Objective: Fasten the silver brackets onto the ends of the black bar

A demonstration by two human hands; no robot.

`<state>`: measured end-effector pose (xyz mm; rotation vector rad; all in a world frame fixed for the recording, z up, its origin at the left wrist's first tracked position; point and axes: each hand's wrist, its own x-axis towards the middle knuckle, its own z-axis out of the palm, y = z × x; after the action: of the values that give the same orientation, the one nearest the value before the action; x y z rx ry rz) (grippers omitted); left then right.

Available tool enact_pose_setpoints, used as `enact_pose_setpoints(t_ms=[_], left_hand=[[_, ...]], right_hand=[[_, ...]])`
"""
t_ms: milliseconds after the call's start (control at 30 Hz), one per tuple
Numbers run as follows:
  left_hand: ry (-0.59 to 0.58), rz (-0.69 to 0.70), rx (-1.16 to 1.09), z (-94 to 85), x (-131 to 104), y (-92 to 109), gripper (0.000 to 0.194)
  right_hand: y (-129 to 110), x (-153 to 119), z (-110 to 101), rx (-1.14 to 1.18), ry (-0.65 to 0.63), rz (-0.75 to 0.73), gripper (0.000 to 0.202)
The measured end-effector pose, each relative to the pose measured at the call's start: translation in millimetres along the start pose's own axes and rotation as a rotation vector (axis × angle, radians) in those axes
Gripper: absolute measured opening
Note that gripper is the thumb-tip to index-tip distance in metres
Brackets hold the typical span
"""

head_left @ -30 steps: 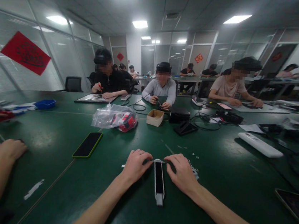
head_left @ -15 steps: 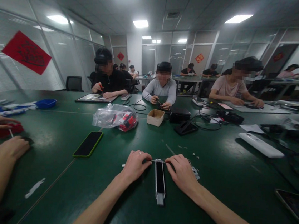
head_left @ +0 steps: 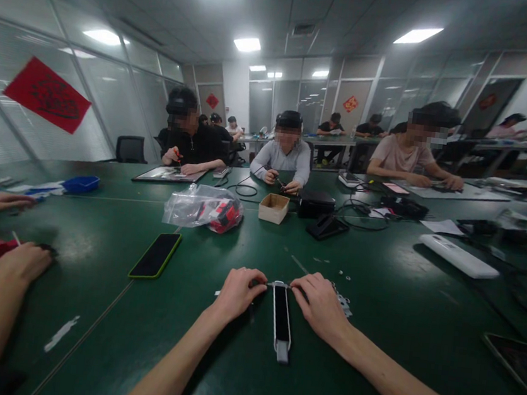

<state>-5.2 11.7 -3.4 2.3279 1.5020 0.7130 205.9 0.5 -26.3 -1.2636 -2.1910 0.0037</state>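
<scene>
A narrow device (head_left: 282, 317) with a black face and a white frame lies on the green table, its grey end towards me. At its far end a thin bar runs crosswise. My left hand (head_left: 239, 291) pinches the left end of this bar between thumb and fingers. On the other side, the fingertips of my right hand (head_left: 320, 302) are closed on the bar's right end. Small metal pieces (head_left: 344, 304) lie beside my right hand, partly hidden by it.
A phone (head_left: 155, 255) lies left of my hands. Beyond are a plastic bag (head_left: 205, 208), a small box (head_left: 273, 208) and a black stand (head_left: 327, 226). A white case (head_left: 459, 256) is at right. Another person's hands (head_left: 22, 262) work at far left.
At far left, the other person's upper hand has moved away from the red object, which now sits further left. My hands and the narrow device have stayed in place.
</scene>
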Motion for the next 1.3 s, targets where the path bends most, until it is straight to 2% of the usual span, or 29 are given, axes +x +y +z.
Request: enact_pose_setpoints(t_ms=[500,800,1300], left_hand=[[-0.007,-0.052,-0.133,-2.6,0,3,0.012],[-0.017,-0.025,-0.123,2.3,1,-2,0.014],[0.007,0.012,-0.066,8.5,1,3,0.011]], right_hand=[[0,-1,1,0.010,0.000,0.011,0.023],[0,1,0,0.006,0.007,-0.011,0.022],[0,1,0,0.054,-0.011,-0.008,0.021]])
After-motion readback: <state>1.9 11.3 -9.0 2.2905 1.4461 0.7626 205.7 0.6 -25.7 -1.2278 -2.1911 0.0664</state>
